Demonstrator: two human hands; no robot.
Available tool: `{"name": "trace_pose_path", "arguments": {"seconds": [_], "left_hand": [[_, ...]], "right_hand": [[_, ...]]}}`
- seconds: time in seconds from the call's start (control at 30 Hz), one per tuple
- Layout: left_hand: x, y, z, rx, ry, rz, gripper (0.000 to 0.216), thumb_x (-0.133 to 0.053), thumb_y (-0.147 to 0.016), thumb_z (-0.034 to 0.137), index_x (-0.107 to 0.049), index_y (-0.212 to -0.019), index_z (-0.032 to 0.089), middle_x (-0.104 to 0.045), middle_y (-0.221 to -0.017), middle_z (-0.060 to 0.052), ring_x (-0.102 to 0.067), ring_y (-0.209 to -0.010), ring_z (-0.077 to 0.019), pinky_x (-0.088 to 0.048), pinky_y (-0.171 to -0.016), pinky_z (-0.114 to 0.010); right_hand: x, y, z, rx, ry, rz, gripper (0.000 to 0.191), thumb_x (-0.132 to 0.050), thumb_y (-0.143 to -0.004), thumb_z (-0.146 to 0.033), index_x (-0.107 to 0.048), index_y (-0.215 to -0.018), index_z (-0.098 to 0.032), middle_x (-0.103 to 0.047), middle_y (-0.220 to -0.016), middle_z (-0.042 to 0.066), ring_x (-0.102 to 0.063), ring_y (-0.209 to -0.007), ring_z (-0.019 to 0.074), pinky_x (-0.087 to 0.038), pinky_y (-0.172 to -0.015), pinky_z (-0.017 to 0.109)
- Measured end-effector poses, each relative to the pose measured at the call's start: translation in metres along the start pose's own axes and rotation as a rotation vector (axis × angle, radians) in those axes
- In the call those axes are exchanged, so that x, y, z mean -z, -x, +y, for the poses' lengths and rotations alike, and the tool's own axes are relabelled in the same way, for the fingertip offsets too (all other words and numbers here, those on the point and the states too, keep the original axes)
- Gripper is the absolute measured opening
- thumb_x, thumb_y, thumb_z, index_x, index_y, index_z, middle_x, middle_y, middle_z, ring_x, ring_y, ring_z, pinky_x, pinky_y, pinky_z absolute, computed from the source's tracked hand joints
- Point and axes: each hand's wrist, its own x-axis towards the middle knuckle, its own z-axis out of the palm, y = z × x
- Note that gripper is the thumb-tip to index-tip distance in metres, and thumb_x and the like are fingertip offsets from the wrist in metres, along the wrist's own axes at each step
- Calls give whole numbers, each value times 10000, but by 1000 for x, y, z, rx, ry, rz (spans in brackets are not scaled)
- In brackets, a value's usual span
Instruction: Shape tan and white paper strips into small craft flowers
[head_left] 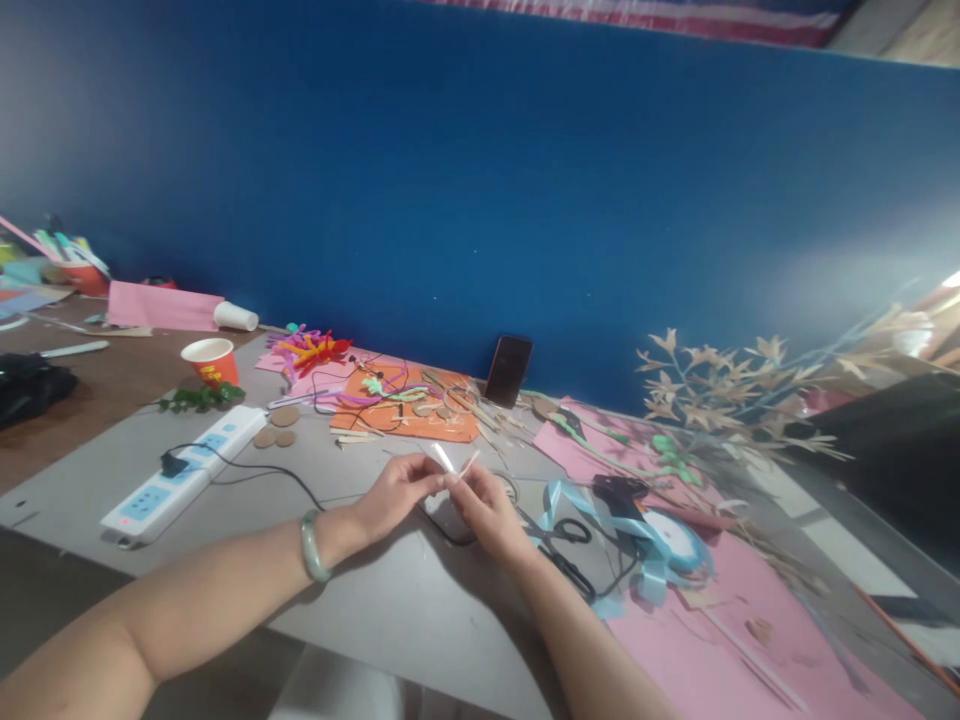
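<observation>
A white strip (443,458) sits above the middle of the grey surface (360,605), pinched between the fingertips of both hands, the left hand (401,492) and right hand (486,508) nearly touching, their fingers drawn in close around it. A black cord (292,474) runs from the power strip (187,475) toward the left wrist and crowds the space near the hands. Just beside the right forearm lie black scissors (574,573), with a glue gun (619,487) and a spool (670,535) of loose blue ribbon beyond, partly over pink paper (697,640). Behind the hands, an orange sheet (442,430) carries tangled cords and scraps; bright fuzzy stems (319,350) are heaped at its left, and a phone (508,372) leans against the blue wall (480,200). Three brown discs (283,416) lie near the power strip. Dried flowers (703,357) spread at the far right. Among the containers, a red cup (214,370) stands upright behind green leaves (202,397), a white cup (236,317) lies on its side, and a red holder (86,278) at far left is packed with pens.
</observation>
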Motion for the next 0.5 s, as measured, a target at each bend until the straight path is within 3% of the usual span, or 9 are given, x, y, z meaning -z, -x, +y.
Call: {"name": "trace_pose_path", "arguments": {"seconds": [0.2, 0.5], "left_hand": [[7, -5, -6, -1, -6, -3, 254, -680, -716, 378, -602, -713, 136, -537, -644, 17, -423, -600, -91, -332, -597, -232], [5, -4, 3, -28, -16, -5, 268, -686, -710, 388, -584, -721, 140, -521, -657, 18, -434, -617, -93, -343, -611, -234]], "right_hand": [[2, -1, 0, -164, -296, -74, 396, -614, -769, -540, -430, -687, -200, -315, -449, -106, -190, -363, 37, -109, -353, 176], [7, 0, 1, -329, -503, -170, 414, -601, -777, -522, -387, -628, -200, -315, -446, -105, -131, -355, 30, -107, -336, 167]]}}
